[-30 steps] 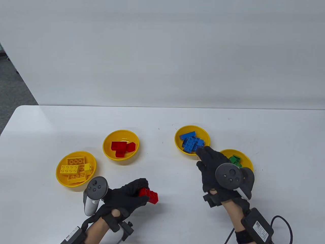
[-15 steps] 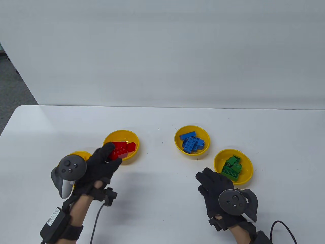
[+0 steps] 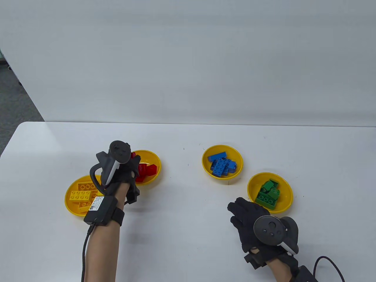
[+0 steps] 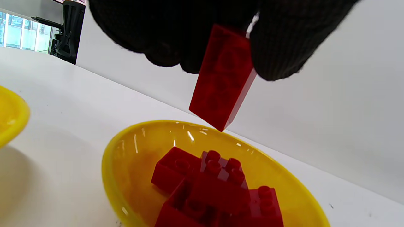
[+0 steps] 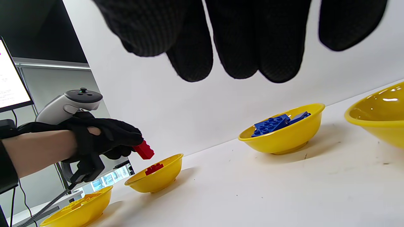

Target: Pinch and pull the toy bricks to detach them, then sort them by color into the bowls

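A plain white table with rounded corners (image 3: 188, 141) fills the lower half of the table view, its surface flecked with a few small dark marks, and a pale grey-white wall panel (image 3: 188, 58) rises behind it across the upper half. At the far left edge of that view lies a strip of dark grey speckled floor (image 3: 14, 100). In the right wrist view a bright screen (image 5: 11, 82) shows at the left edge, and in the left wrist view a black stand (image 4: 68, 31) and lit windows (image 4: 22, 34) sit in the upper left corner.
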Demonstrator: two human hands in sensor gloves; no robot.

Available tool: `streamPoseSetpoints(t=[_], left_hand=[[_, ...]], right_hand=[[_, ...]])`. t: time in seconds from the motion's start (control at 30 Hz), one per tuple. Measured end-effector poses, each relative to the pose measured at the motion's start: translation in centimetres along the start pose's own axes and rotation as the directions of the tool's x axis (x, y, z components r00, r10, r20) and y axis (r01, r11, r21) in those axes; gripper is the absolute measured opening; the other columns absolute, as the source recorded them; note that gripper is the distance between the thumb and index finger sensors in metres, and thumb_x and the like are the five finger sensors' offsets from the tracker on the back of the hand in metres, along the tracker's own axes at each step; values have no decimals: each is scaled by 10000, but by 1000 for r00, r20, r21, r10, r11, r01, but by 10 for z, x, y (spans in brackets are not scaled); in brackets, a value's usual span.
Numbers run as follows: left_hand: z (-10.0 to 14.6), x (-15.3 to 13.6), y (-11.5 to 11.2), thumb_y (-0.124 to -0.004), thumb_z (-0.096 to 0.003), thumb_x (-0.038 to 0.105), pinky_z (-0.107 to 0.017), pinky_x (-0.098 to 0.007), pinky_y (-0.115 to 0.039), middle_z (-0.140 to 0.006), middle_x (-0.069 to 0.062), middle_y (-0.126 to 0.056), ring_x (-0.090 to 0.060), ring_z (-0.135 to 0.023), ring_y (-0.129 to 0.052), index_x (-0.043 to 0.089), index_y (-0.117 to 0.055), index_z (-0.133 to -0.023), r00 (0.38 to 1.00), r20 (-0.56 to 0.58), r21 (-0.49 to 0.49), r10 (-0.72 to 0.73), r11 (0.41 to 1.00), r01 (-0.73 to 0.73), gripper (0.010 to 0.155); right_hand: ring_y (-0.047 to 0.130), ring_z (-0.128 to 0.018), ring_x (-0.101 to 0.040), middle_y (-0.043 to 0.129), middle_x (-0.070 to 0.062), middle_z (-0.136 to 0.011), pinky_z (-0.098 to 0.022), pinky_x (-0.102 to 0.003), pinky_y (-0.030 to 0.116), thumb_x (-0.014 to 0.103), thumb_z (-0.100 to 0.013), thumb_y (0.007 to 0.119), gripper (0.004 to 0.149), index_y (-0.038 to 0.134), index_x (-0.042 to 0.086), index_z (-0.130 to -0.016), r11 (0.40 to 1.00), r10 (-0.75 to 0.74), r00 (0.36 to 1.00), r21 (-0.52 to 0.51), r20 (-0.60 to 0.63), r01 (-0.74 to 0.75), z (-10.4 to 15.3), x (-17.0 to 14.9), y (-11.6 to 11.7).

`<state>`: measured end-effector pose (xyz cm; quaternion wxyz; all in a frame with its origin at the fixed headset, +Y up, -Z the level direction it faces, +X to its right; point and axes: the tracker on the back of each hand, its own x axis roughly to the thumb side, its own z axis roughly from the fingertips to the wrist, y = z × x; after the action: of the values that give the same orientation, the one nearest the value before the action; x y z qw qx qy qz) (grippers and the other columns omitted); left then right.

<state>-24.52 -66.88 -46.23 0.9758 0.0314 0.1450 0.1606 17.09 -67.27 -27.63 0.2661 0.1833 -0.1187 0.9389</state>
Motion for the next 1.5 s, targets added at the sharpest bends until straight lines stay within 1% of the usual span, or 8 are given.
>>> streamPoseSetpoints(t=[0.17, 0.43, 0.7, 0.83, 1.0, 1.13, 1.27, 1.5], left_hand=[[-11, -3, -13, -823, -501, 594, -712, -579, -634, -1131, -152, -684, -425, -1011, -666, 212, -507, -1134, 999, -47, -126, 7, 992, -13, 804], [15, -8, 30, -815, -491, 573, -705, -592, -630, -1127, -161, -693, -446, -1008, -664, 223, -576, -1107, 998, 14, 13, 59, 998, -59, 748], [102, -5, 119, -815, -486, 567, -716, -637, -588, -1164, -192, -588, -498, -1036, -601, 225, -522, -1120, 937, 318, 269, 140, 935, -231, 777], [161, -8, 136, -804, -480, 601, -740, -653, -534, -1209, -178, -449, -507, -1081, -509, 248, -388, -1146, 877, 475, 381, 72, 882, -278, 861], [208, -17, 109, -769, -471, 673, -764, -677, -431, -1252, -119, -297, -487, -1136, -366, 319, -321, -1160, 845, 524, 502, -109, 840, -204, 895], [201, -23, 48, -755, -445, 719, -761, -719, -322, -1255, -110, -171, -493, -1149, -220, 370, -261, -1160, 845, 495, 400, -204, 917, -13, 936], [185, -23, 10, -700, -429, 767, -754, -733, -240, -1234, -96, -29, -480, -1144, -90, 405, -147, -1150, 805, 437, 307, -402, 907, 287, 978], [176, -28, -2, -696, -427, 760, -753, -734, -238, -1232, -95, -31, -481, -1141, -89, 413, -181, -1153, 824, 434, 219, -365, 930, 297, 955]], right_hand=[[872, -758, -521, 843, -247, -931, -504, -746, 669, 308, -409, 768, 497, 877, 109, -852, 1000, 0, 1000, 3, -6, 0, 0, -1, 0], [872, -757, -521, 844, -248, -930, -502, -742, 674, 308, -411, 767, 496, 878, 108, -851, 1000, -17, 1000, -21, -10, 17, 1, -1, -5], [860, -767, -526, 829, -254, -939, -508, -746, 666, 305, -411, 768, 510, 852, 107, -874, 993, -5, 1000, -118, 30, 9, 4, 6, -15], [838, -783, -532, 804, -258, -956, -515, -752, 653, 302, -413, 766, 522, 825, 111, -896, 974, 80, 992, -220, 95, -57, 9, 18, -22], [769, -827, -541, 716, -258, -1005, -530, -772, 604, 314, -411, 770, 588, 717, 127, -966, 926, 266, 944, -326, 197, -193, 17, 35, -22], [561, -934, -574, 536, -239, -1092, -550, -843, 426, 422, -402, 779, 733, 546, 168, -1049, 890, 413, 874, -317, 258, -327, 19, 40, -12], [325, -1015, -580, 300, -193, -1168, -541, -895, 246, 557, -413, 722, 834, 355, 270, -1104, 855, 518, 820, -153, 245, -495, 14, 24, 9], [320, -1020, -576, 282, -203, -1165, -549, -889, 252, 536, -417, 723, 826, 359, 253, -1101, 865, 498, 860, -2, 107, -501, 7, -9, 19]])
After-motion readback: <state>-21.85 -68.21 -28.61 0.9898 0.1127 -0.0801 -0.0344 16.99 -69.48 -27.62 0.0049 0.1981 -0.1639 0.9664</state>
